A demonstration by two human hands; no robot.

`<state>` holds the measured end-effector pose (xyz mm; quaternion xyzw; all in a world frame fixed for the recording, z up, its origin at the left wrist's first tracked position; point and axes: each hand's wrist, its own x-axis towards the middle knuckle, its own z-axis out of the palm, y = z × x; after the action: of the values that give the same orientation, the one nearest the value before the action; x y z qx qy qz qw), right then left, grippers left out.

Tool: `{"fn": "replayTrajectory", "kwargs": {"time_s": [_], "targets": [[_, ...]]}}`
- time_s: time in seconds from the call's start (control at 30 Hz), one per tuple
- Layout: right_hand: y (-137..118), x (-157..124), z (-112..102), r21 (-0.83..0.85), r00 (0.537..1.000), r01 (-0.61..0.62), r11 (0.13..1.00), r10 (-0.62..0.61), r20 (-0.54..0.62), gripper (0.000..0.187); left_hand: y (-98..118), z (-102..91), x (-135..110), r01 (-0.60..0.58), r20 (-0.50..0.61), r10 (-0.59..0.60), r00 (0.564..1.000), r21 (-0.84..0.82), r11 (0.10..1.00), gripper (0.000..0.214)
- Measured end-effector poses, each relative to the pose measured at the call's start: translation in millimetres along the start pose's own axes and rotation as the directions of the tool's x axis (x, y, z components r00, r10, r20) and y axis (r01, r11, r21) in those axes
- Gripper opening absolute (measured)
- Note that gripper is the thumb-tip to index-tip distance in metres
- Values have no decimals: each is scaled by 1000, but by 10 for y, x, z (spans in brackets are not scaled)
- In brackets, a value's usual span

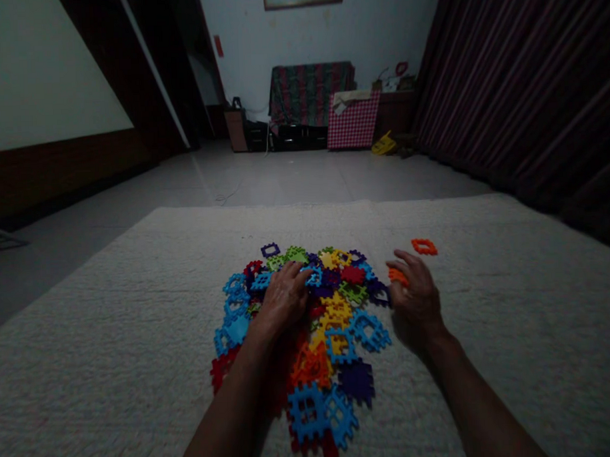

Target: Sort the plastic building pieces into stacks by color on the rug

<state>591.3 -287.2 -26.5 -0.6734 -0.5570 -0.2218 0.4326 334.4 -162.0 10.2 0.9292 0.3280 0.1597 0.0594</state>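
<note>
A pile of notched plastic interlocking tiles in several colours lies in front of me. My left hand rests over the pile's upper part, its fingers bent slightly and apart, beside a light blue tile. Whatever lies beneath its palm is hidden. At the pile's right edge, my right hand has an orange tile between thumb and fingers, partly covered by them. A dark purple frame tile lies just left of that hand. Farther off, an orange frame tile sits alone.
The pile lies on a pale textured mat over a tiled floor. Against the far wall are a cloth-covered television and a cabinet with a checked cloth. A dark curtain hangs at the right.
</note>
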Motion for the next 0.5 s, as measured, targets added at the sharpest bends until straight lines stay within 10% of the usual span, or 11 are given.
{"fn": "replayTrajectory", "kwargs": {"time_s": [0.23,0.5], "targets": [[-589,-53,139,140,899,189,972,-229,374,24,369,130,9,-136,170,140,975,-36,990,32],[-462,-88,186,118,908,162,980,-195,372,24,111,-140,-36,-16,170,12,985,22,1000,26]]}}
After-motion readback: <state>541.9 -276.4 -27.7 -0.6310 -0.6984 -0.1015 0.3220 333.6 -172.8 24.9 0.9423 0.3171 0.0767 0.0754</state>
